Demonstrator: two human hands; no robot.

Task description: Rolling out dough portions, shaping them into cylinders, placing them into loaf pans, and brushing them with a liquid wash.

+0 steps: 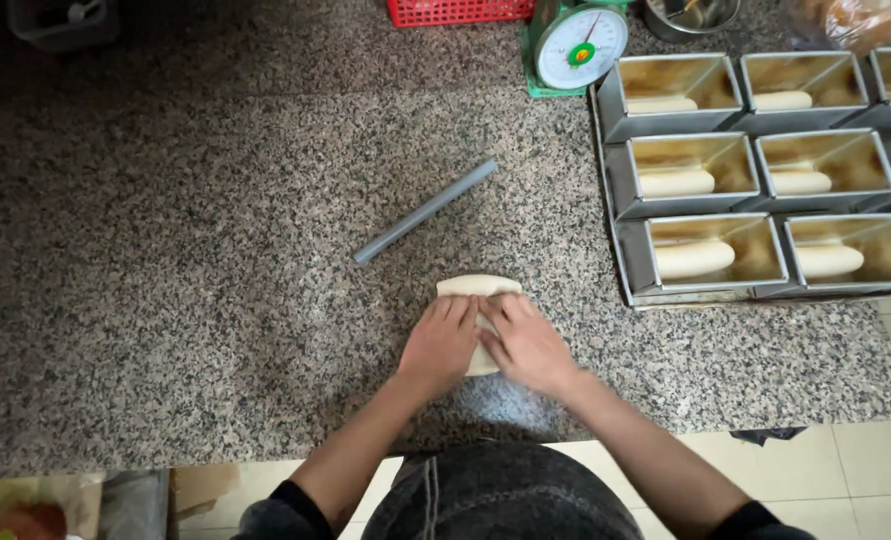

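A pale flat strip of dough lies on the speckled granite counter, its far end bare. My left hand and my right hand press side by side on its near end, fingers curled over the dough edge. A grey rolling rod rests diagonally on the counter beyond the dough, apart from both hands.
Several metal loaf tins with rolled dough pieces sit at the right. A green dial scale, a red basket and a metal bowl line the back edge. The counter's front edge runs just below my hands.
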